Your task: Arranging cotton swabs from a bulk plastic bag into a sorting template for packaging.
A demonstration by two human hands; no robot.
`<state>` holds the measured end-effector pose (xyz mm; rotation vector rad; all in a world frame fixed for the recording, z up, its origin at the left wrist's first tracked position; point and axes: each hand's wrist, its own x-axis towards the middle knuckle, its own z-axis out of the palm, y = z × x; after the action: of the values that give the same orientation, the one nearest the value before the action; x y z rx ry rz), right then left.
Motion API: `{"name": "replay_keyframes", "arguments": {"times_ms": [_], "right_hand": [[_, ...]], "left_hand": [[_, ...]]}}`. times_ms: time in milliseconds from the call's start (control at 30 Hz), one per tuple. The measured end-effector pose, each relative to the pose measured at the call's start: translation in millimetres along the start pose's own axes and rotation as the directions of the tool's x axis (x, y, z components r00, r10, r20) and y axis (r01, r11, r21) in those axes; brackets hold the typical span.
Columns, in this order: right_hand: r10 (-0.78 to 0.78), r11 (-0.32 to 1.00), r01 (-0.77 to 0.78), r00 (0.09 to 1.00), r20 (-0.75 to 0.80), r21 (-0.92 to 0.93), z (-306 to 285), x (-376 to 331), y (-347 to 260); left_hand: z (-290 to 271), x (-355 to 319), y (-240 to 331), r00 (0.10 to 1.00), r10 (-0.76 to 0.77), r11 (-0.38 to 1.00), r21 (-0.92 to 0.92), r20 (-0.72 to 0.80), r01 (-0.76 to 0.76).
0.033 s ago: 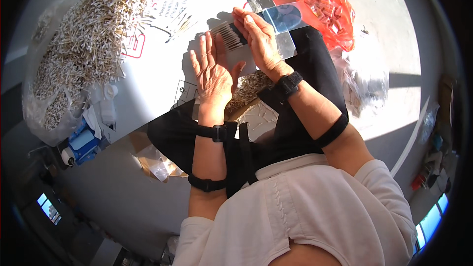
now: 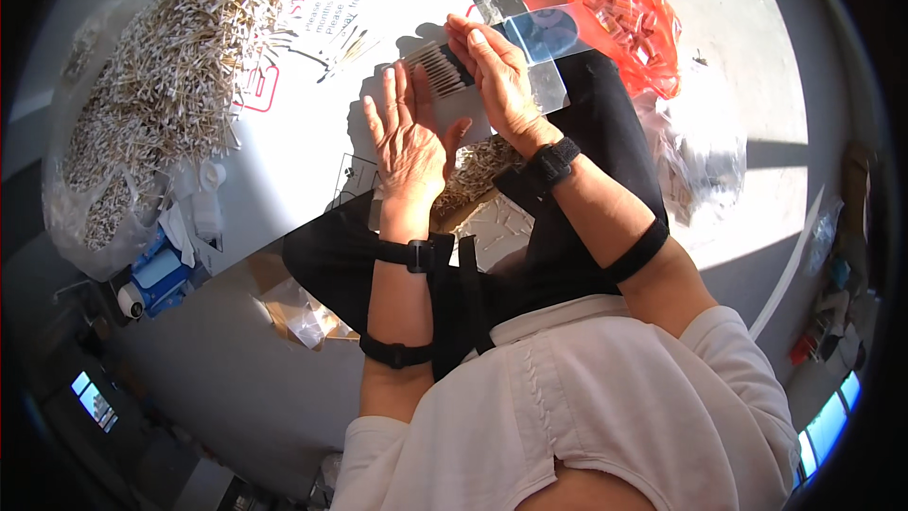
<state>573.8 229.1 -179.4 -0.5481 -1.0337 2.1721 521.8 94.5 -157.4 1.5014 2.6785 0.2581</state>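
Note:
A row of cotton swabs [image 2: 438,71] lies side by side on a dark strip between my hands. My left hand [image 2: 411,153] is open, palm down, its fingers stretched out at the left end of the row and its thumb apart. At the right end, my right hand [image 2: 509,85] stands on edge with its fingers extended and close together. I see nothing gripped in either hand. A clear plastic sheet [image 2: 549,85] sticks out to the right, beyond my right hand. Below my hands, more loose swabs [image 2: 470,170] fill an open box on my lap, partly hidden by my wrists.
On the white table [image 2: 274,156], a big clear bag of loose swabs [image 2: 170,66] spreads at the left. A few stray swabs [image 2: 348,52] lie near the printed text. A red plastic bag [image 2: 670,47] of small packs and a clear bag [image 2: 705,156] lie at the right.

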Motion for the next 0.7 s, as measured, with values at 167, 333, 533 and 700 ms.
{"name": "replay_keyframes", "arguments": {"times_ms": [167,333,533,700], "right_hand": [[-0.002,0.999,0.002,1.0,-0.004,-0.045,1,2,-1],[-0.065,0.969,0.076,0.996,0.056,-0.234,2,18,2],[-0.203,0.89,0.209,0.977,0.057,-0.406,13,14,17],[-0.064,0.978,0.061,0.998,-0.006,-0.197,8,11,6]], "left_hand": [[5,9,-12,0.991,-0.032,0.959,-0.284,-0.127,-0.006],[10,37,-17,0.905,-0.361,0.472,-0.881,-0.224,-0.029],[21,46,-7,0.874,-0.443,0.261,-0.961,-0.198,-0.086],[13,38,-22,0.787,-0.557,0.055,-0.957,-0.266,-0.285]]}}
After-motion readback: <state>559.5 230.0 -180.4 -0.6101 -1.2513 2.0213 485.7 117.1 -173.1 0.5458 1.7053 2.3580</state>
